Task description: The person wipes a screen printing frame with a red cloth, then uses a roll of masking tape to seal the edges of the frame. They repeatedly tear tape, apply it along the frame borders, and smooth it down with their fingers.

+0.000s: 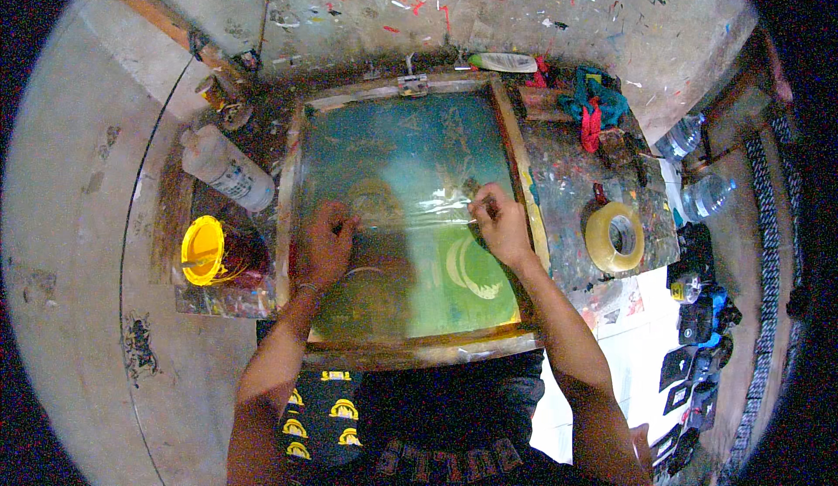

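Observation:
A wooden-framed printing screen [410,290] with greenish mesh lies before me, and pale designs show in the mesh. Across its middle, a shiny strip of clear tape [428,214] stretches between my hands. My left hand [330,237] is closed in a pinch at the strip's left end, above the mesh near the left rail. At the other end, close to the right rail, the fingers of my right hand [501,222] are also pinched. Whether the strip touches the mesh I cannot tell. A metal clamp [412,85] sits at the frame's far edge.
Left of the screen are a whitish plastic bottle [229,170] and a yellow-rimmed paint tub [203,249]. To the right lies a large roll of clear tape [614,237], with coloured rags [595,106] farther back. Clear bottles [709,196] stand beyond the table; several black pieces [677,366] lie lower right.

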`<state>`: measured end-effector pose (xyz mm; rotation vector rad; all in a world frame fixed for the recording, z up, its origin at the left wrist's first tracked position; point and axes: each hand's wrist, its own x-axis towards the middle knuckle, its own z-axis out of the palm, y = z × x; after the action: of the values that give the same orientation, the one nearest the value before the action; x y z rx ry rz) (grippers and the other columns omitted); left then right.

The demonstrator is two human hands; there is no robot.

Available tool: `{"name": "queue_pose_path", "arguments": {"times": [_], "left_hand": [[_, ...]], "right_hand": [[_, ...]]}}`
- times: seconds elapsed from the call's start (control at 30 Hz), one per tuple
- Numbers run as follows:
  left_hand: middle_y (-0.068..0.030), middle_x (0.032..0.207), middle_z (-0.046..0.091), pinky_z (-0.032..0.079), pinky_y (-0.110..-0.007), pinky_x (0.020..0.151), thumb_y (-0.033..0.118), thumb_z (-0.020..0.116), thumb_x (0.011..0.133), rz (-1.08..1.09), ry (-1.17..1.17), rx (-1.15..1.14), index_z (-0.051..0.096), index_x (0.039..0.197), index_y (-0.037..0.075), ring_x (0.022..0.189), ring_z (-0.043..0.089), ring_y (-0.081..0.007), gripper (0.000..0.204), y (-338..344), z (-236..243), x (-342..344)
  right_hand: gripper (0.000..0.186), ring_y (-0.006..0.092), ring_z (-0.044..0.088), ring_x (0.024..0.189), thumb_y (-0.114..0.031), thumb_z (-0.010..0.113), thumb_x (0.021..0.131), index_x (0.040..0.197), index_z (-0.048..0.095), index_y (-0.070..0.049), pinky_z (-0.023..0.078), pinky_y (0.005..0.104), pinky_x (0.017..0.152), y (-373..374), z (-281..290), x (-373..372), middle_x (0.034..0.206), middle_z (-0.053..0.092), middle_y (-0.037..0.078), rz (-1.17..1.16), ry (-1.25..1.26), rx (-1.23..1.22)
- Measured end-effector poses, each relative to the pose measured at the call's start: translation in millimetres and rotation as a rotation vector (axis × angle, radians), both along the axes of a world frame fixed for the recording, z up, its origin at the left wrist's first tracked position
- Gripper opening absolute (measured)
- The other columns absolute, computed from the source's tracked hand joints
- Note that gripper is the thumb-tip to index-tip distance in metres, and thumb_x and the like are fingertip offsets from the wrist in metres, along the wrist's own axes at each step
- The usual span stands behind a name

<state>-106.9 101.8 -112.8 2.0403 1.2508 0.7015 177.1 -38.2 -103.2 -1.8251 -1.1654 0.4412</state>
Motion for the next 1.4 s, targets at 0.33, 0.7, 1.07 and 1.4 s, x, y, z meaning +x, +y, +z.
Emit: {"name": "queue_pose_path", "arguments": {"times": [0.33,0.7,1.07,1.4], "left_hand": [[-0.0192,0.108,0.069,0.052,-0.043,0.091,0.01,0.059,0.095,-0.248,-0.016,0.111,0.07,0.113,0.004,0.101,0.067,-0.0368,0.021,-1,-8,-9],[-0.0172,0.105,0.066,0.049,-0.043,0.093,0.023,0.073,0.088,-0.243,0.144,0.057,0.074,0.102,0.004,0.1,0.064,-0.0362,0.023,15,-18,-19],[-0.0171,0.11,0.061,0.047,-0.044,0.096,0.03,0.076,0.085,-0.362,0.143,0.131,0.075,0.096,0.009,0.108,0.059,-0.0377,0.023,42,-26,-16],[-0.0162,0.106,0.062,0.047,-0.042,0.095,0.025,0.076,0.084,-0.379,0.167,-0.007,0.075,0.092,0.009,0.105,0.059,-0.036,0.018,47,-21,-8]], "right_hand": [[0.025,0.0322,0.064,0.088,-0.013,0.071,0.084,0.108,0.069,-0.004,0.049,0.0421,0.088,-5,-7,15,0.09,0.068,0.014,0.268,-0.179,-0.079],[0.018,0.0346,0.063,0.097,-0.016,0.079,0.078,0.095,0.076,-0.008,0.046,0.0422,0.094,2,14,13,0.097,0.071,0.014,0.365,-0.425,-0.088],[0.011,0.0321,0.056,0.108,-0.019,0.08,0.078,0.084,0.077,-0.011,0.045,0.0445,0.093,15,13,27,0.102,0.066,0.013,0.417,-0.435,-0.082],[0.01,0.029,0.062,0.093,-0.011,0.08,0.075,0.079,0.074,-0.005,0.048,0.0415,0.088,18,-9,39,0.089,0.069,0.011,0.437,-0.145,-0.044]]}}
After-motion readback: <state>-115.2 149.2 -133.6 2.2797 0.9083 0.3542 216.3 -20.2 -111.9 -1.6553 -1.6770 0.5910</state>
